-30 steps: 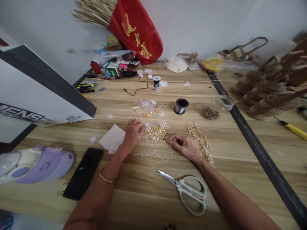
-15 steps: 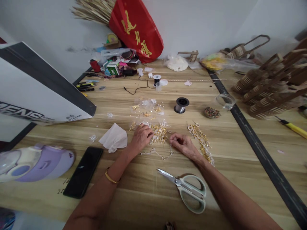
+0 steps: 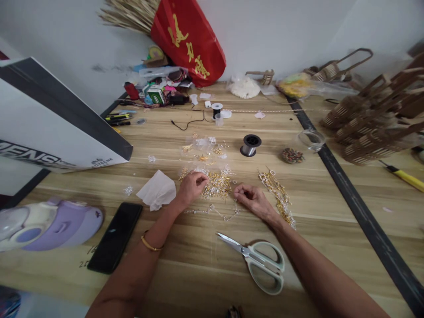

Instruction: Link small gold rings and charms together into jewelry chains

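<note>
My left hand is at the left edge of a pile of small gold and silver jewellery findings. Its thumb and fingertips are pinched together; whatever is between them is too small to make out. To the right of the pile, my right hand pinches the end of a thin silver chain with small links or beads. From those fingers the chain runs down and then left across the table, below the pile. Beside my right wrist lies a bundle of gold and silver chains.
Scissors lie in front of the chain. A wire spool and a jar of beads stand beyond my hands. On the left are a tissue, a phone, a purple bottle and a large box.
My left hand has drawn back slightly to the left, and its fingers have curled from over the pile into a raised pinch. My right hand has stayed in place with the chain.
</note>
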### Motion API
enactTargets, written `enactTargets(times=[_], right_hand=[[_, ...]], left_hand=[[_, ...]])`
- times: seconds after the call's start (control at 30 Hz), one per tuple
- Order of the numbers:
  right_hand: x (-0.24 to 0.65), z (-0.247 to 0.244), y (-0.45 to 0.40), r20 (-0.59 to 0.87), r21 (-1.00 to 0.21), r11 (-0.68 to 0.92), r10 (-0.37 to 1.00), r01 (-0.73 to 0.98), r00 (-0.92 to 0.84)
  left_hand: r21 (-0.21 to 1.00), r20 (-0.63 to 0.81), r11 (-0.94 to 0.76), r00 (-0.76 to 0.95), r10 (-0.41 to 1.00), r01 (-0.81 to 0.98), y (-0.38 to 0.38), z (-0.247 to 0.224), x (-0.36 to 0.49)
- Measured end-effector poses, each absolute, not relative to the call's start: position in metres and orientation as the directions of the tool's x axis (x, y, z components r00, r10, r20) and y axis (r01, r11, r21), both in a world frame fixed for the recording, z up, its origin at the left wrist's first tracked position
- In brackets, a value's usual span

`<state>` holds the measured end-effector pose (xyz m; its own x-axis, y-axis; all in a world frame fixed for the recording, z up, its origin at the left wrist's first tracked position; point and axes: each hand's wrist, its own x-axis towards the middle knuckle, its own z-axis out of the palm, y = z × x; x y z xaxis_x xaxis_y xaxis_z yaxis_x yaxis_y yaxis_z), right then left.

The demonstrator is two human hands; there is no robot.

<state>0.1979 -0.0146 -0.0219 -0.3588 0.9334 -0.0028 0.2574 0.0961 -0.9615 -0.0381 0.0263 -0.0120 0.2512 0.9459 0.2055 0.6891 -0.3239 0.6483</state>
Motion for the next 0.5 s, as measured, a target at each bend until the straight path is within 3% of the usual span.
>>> enactTargets(times=[0.2, 0.5], right_hand=[[0.198, -0.022, -0.015, -0.001, -0.96, 0.099, 0.934, 0.26, -0.358], [0.198, -0.025, -0.014, 0.001, -0.961, 0.098, 0.936, 0.257, -0.353]], left_hand=[[0.879, 0.04, -0.124, 0.189, 0.981, 0.46, 0.028, -0.013, -0.042], [0.976, -0.012, -0.01, 0.102, 0.995, 0.216, 0.031, -0.002, -0.045]])
